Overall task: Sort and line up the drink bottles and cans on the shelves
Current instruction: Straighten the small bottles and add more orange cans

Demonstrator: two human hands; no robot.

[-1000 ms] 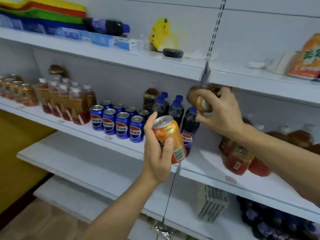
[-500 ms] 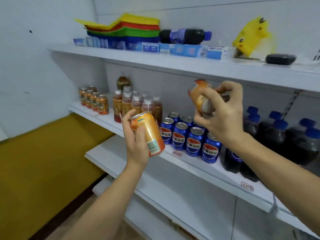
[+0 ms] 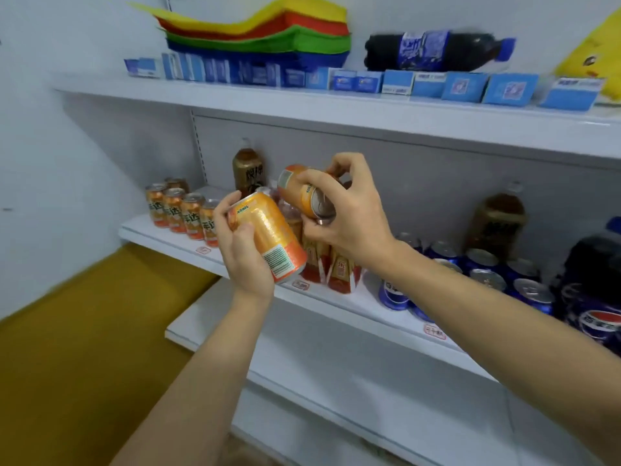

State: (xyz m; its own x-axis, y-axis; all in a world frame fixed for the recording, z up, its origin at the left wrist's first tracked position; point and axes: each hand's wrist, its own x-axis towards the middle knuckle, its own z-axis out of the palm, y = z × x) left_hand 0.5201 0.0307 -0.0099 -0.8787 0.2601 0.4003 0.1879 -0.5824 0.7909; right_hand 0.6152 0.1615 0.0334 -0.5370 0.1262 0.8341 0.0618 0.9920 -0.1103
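My left hand (image 3: pixel 243 260) grips an orange soda can (image 3: pixel 268 235), tilted, in front of the middle shelf (image 3: pixel 339 306). My right hand (image 3: pixel 346 213) holds a second orange can (image 3: pixel 300 193) on its side, a little higher and to the right. Several matching orange cans (image 3: pixel 183 213) stand in rows at the shelf's left end. Behind my hands are red-labelled tea bottles (image 3: pixel 331 270), partly hidden. Blue cola cans (image 3: pixel 484 277) and dark cola bottles (image 3: pixel 594 294) stand further right.
A brown bottle (image 3: pixel 248 171) stands at the back of the middle shelf, another (image 3: pixel 497 223) behind the blue cans. The top shelf (image 3: pixel 336 109) carries blue boxes, coloured trays and a lying cola bottle (image 3: pixel 433 50). Lower white shelves (image 3: pixel 336 371) jut out below. A yellow surface (image 3: pixel 84 348) lies at left.
The view has swung left along the shelf. Both hands, each with its orange can, have travelled left toward the row of orange cans.
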